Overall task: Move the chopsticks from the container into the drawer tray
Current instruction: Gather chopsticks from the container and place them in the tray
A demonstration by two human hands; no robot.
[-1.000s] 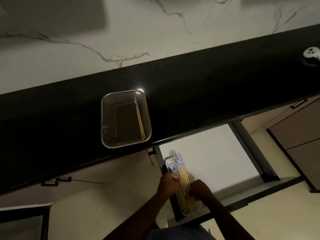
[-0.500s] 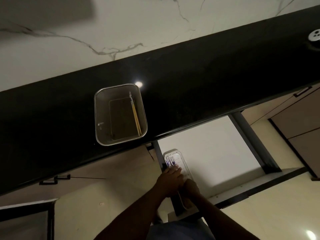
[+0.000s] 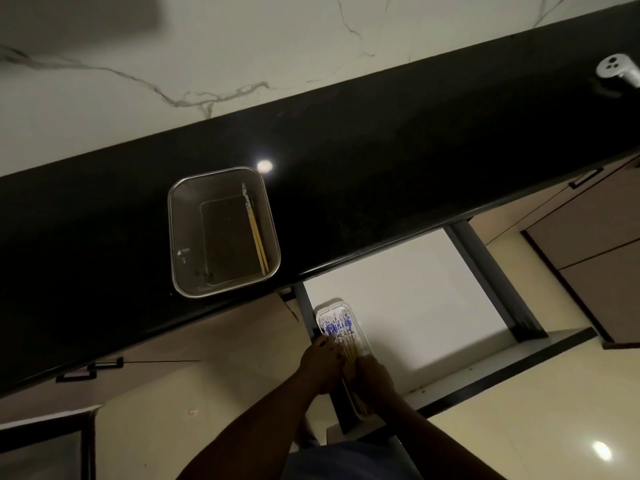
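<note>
A steel container [image 3: 180, 237] stands on the black counter, and a pair of wooden chopsticks [image 3: 255, 230] with patterned tops leans along its right wall. Below, in the open drawer [image 3: 426, 299], a narrow white tray [image 3: 360, 337] lies against the left side. It holds several chopsticks [image 3: 341, 329] with blue patterned tops. My left hand [image 3: 320, 365] rests on the bundle from the left with its fingers over the sticks. From the right, my right hand [image 3: 375, 379] presses against the same bundle at its lower part. Both hands hide the sticks' lower ends.
The black counter [image 3: 381, 161] runs diagonally across the view with a marble wall behind it. A metal shaker [image 3: 620, 69] lies at the far right of the counter. Closed cabinet fronts with black handles [image 3: 585, 177] flank the drawer.
The bundle of chopsticks now lies inside the tray with its blue tops showing. Both hands shifted slightly along the tray. The view has swung a little.
</note>
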